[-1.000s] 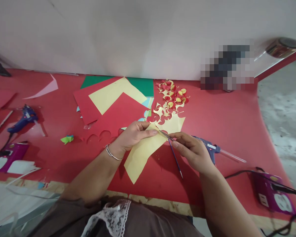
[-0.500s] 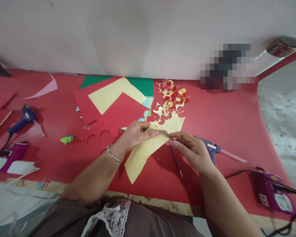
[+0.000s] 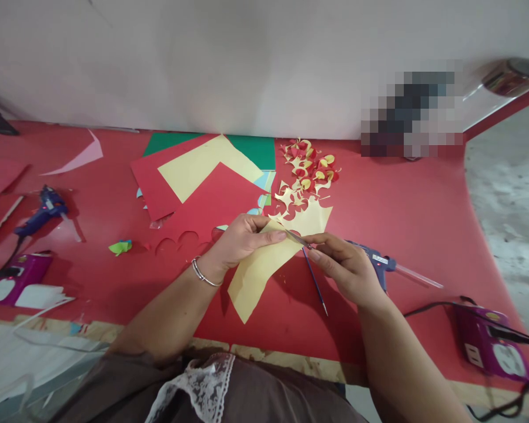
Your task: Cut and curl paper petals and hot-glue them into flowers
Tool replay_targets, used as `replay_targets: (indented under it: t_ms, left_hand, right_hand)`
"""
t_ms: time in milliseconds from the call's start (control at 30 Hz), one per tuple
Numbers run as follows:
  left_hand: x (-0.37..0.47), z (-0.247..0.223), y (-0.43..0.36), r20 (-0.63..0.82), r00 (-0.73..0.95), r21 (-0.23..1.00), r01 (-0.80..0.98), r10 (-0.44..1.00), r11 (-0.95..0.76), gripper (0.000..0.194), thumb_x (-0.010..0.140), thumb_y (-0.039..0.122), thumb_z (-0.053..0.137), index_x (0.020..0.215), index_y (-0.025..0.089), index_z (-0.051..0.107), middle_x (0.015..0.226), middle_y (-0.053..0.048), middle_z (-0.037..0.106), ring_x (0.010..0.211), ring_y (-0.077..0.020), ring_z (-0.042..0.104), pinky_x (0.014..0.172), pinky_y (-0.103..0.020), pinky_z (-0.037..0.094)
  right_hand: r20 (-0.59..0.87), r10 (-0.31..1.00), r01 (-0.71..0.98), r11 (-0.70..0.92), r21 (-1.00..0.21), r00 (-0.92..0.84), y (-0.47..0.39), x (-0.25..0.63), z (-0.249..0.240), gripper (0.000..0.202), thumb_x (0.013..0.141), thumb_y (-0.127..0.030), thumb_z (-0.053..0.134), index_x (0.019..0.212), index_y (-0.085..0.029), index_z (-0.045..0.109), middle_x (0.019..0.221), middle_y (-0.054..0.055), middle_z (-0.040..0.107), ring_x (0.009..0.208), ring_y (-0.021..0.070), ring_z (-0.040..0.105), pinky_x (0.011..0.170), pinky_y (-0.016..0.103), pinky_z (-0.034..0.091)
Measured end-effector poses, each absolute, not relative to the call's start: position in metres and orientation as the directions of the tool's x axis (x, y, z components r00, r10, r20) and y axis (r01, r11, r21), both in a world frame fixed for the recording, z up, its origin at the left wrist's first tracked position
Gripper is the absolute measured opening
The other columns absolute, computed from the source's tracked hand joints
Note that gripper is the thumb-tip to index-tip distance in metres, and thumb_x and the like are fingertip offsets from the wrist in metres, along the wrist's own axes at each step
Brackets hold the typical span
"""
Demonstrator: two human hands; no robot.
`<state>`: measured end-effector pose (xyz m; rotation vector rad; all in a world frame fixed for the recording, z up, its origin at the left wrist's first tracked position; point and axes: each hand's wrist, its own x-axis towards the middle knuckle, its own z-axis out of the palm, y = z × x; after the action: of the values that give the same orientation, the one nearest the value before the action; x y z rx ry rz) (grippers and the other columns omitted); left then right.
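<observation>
My left hand (image 3: 251, 238) pinches a sheet of pale yellow paper (image 3: 260, 270) near its upper edge, thumb on top. My right hand (image 3: 346, 264) is closed round small scissors (image 3: 298, 238), whose blades meet the paper right beside my left thumb. The scissor handles are mostly hidden by my fingers. Just beyond my hands lies a yellow paper offcut (image 3: 312, 216) with scalloped edges. A thin blue stick with a pale tip (image 3: 315, 282) lies on the red tabletop below the scissors.
Red paper (image 3: 220, 200), yellow paper (image 3: 194, 170) and green paper (image 3: 255, 154) overlap at the back. Red and yellow cut paper pieces (image 3: 308, 167) are heaped behind the offcut. Glue guns lie left (image 3: 44, 208) and right (image 3: 381, 264), near purple power strips (image 3: 489, 341).
The free lower end of the yellow paper has swung slightly right and up. Both hands keep nearly the same place and grip, and the whole view has shifted a little.
</observation>
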<state>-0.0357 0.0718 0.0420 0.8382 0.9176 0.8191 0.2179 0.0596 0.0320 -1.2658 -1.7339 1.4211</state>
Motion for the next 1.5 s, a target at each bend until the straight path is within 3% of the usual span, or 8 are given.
replay_targets:
  t_ms: [200, 400, 567, 867, 1067, 1500]
  left_hand:
    - [-0.0359, 0.0401, 0.0714, -0.350, 0.335, 0.875, -0.216, 0.875, 0.432, 0.031, 0.079, 0.042, 0.095, 0.096, 0.017, 0.088, 0.088, -0.007, 0.083, 0.072, -0.0145, 0.074, 0.065, -0.023, 0.057]
    - [-0.0382, 0.0393, 0.0739, -0.358, 0.362, 0.870, -0.207, 0.861, 0.448, 0.032, 0.078, 0.041, 0.096, 0.095, 0.016, 0.088, 0.090, -0.009, 0.084, 0.074, -0.0164, 0.076, 0.067, -0.025, 0.059]
    - [-0.0375, 0.0421, 0.0753, -0.357, 0.397, 0.836, -0.269, 0.846, 0.479, 0.028, 0.077, 0.036, 0.097, 0.092, 0.015, 0.088, 0.085, -0.008, 0.083, 0.069, -0.0144, 0.075, 0.064, -0.023, 0.058]
    - [-0.0385, 0.0335, 0.0763, -0.326, 0.444, 0.820, -0.306, 0.835, 0.483, 0.024, 0.081, 0.035, 0.096, 0.096, 0.017, 0.087, 0.095, -0.007, 0.086, 0.078, -0.0151, 0.079, 0.073, -0.023, 0.061]
    - [-0.0388, 0.0329, 0.0762, -0.311, 0.447, 0.829, -0.304, 0.839, 0.470, 0.022, 0.082, 0.035, 0.095, 0.092, 0.017, 0.086, 0.086, -0.005, 0.084, 0.075, -0.0142, 0.077, 0.071, -0.023, 0.060]
    - [-0.0355, 0.0358, 0.0759, -0.333, 0.436, 0.827, -0.291, 0.836, 0.481, 0.025, 0.078, 0.036, 0.097, 0.088, 0.015, 0.087, 0.082, -0.006, 0.083, 0.071, -0.0146, 0.075, 0.070, -0.024, 0.059]
  right_hand:
    - [-0.134, 0.907, 0.324, 0.003, -0.946, -0.398, 0.0599, 0.2177, 0.0328, 0.041, 0.101, -0.059, 0.066, 0.117, -0.022, 0.076, 0.065, -0.005, 0.046, 0.059, 0.0119, 0.035, 0.058, 0.029, 0.029]
    - [-0.128, 0.908, 0.321, 0.008, -0.947, -0.399, 0.0591, 0.2182, 0.0324, 0.038, 0.101, -0.057, 0.068, 0.116, -0.023, 0.077, 0.072, -0.002, 0.056, 0.062, 0.0129, 0.043, 0.060, 0.029, 0.033]
    - [-0.142, 0.901, 0.303, -0.013, -0.953, -0.410, 0.0592, 0.2173, 0.0313, 0.039, 0.102, -0.056, 0.068, 0.117, -0.022, 0.076, 0.067, -0.005, 0.050, 0.059, 0.0115, 0.038, 0.058, 0.029, 0.030]
    - [-0.131, 0.908, 0.302, -0.006, -0.953, -0.398, 0.0578, 0.2177, 0.0272, 0.037, 0.101, -0.055, 0.069, 0.118, -0.023, 0.076, 0.071, -0.003, 0.055, 0.063, 0.0127, 0.042, 0.060, 0.029, 0.033]
    - [-0.119, 0.914, 0.316, 0.010, -0.949, -0.387, 0.0585, 0.2181, 0.0254, 0.039, 0.101, -0.057, 0.069, 0.118, -0.023, 0.077, 0.078, 0.000, 0.063, 0.068, 0.0142, 0.049, 0.062, 0.029, 0.038]
    - [-0.114, 0.911, 0.314, 0.018, -0.949, -0.396, 0.0584, 0.2168, 0.0281, 0.039, 0.101, -0.058, 0.069, 0.117, -0.023, 0.077, 0.078, 0.001, 0.064, 0.066, 0.0134, 0.050, 0.059, 0.028, 0.038]
